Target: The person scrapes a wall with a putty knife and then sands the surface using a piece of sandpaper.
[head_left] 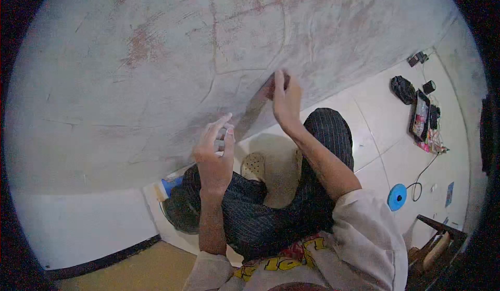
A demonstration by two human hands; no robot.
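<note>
Two bare hands are raised before a rough grey plaster wall [156, 83], which is streaked with reddish patches and scored by thin curved cracks and scratch lines. The right hand [285, 101] is laid flat against the plaster, fingers straight and close together, pointed up the picture and away from the floor. A small reddish-brown piece [270, 87] is pinned under those fingers, against the wall just above its lower edge. It is possibly an abrasive sheet, though most of it is hidden. What shows is seen to run lengthwise along the fingers, with its dull edge peeping out on the thumb side.

The left hand [214, 155] is held off the wall, lower and nearer the body, with its fingers loosely curled and spread. Whether anything small is pinched at the thumb cannot be told.

Glossy white floor tiles [385, 161] are seen beneath striped dark trousers [323, 135], with a perforated beige clog [253, 165] between the knees. A round blue disc [397, 197] with a thin cable lies well apart to the right.
</note>
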